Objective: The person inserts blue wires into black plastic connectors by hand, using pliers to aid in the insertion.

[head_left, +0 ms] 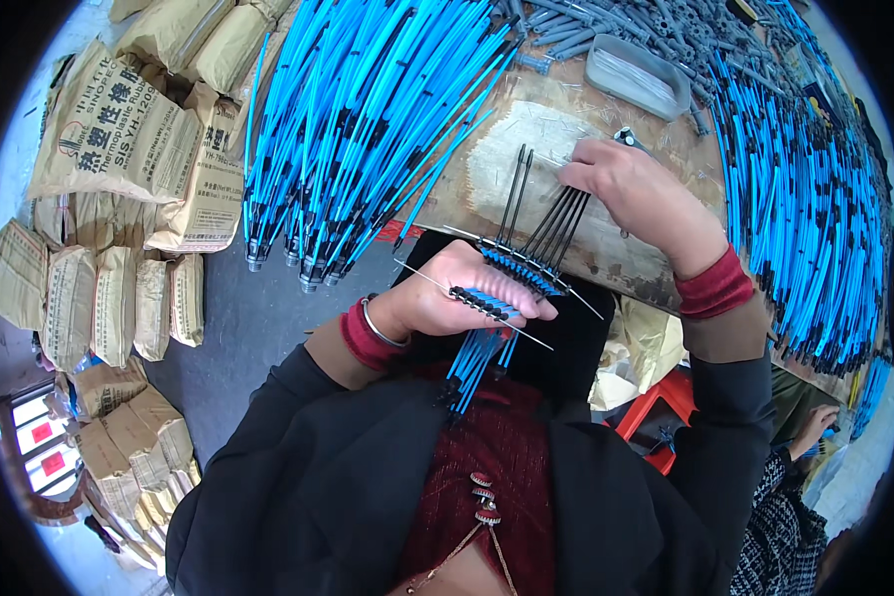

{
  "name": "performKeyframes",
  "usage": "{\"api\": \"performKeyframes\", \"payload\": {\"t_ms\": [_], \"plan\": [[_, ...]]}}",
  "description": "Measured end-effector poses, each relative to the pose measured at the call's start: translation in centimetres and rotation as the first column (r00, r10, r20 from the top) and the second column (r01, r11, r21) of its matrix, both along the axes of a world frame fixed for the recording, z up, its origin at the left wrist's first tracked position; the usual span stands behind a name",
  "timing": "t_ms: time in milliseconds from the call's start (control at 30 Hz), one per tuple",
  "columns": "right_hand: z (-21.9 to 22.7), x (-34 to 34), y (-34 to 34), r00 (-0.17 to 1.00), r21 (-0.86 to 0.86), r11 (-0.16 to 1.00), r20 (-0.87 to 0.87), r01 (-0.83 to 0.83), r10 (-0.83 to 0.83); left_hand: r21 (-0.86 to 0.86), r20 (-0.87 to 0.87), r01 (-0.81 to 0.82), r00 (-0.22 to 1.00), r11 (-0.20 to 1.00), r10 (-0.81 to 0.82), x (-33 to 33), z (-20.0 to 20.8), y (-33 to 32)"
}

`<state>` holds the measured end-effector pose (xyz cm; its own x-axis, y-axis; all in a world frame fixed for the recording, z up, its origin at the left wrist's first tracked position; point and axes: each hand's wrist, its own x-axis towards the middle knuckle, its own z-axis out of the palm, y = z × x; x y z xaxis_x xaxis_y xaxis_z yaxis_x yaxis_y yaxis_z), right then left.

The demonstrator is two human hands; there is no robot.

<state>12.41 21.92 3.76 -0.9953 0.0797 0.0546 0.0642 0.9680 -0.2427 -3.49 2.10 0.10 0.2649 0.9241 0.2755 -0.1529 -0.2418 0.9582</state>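
Observation:
My left hand is closed around a bundle of blue rods with black joints, much like folded umbrella ribs. Thin metal wires cross the bundle, one at the row of black joints below the fingers, another above them. From the upper row thin black rods stick up, two of them leaning apart to the left. My right hand is pinched at the tips of the grouped black rods, over the edge of the worktable. Its fingers partly hide those tips.
Large heaps of blue rods and more blue rods lie left and right. Grey tubular parts are piled behind a plastic tray. Paper sacks are stacked at left. Another person's hand shows at right, beyond a red container.

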Motion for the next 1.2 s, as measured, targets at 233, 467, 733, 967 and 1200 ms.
{"api": "performKeyframes", "payload": {"t_ms": [233, 467, 733, 967, 1200], "plan": [[-0.1, -0.6, -0.3, 1.0, 0.014, 1.0, -0.007, 0.0, 0.0, 0.069, 0.003, -0.012, 1.0, 0.998, 0.012, 0.2, -0.4, 0.2], [-0.2, -1.3, -0.3, 1.0, 0.056, 0.998, 0.011, -0.001, 0.0, 0.032, 0.013, 0.012, 1.0, 0.999, -0.012, 0.0, -0.4, 0.1], [-0.3, -1.5, -0.3, 0.999, 0.066, 0.998, -0.032, 0.0, 0.002, 0.01, 0.065, 0.034, 0.997, 0.999, -0.034, -0.1, -0.5, 0.2], [-0.7, -2.0, -3.6, 0.998, 0.354, 0.934, -0.047, 0.047, -0.033, 0.11, -0.002, -0.001, 1.0, 0.994, 0.001, 0.2, 0.1, -0.1], [0.2, 1.8, -8.3, 0.989, 0.126, 0.988, -0.127, 0.088, -0.072, 0.43, -0.29, 0.206, 0.954, 0.879, -0.082, 1.2, 3.0, -4.0]]}}
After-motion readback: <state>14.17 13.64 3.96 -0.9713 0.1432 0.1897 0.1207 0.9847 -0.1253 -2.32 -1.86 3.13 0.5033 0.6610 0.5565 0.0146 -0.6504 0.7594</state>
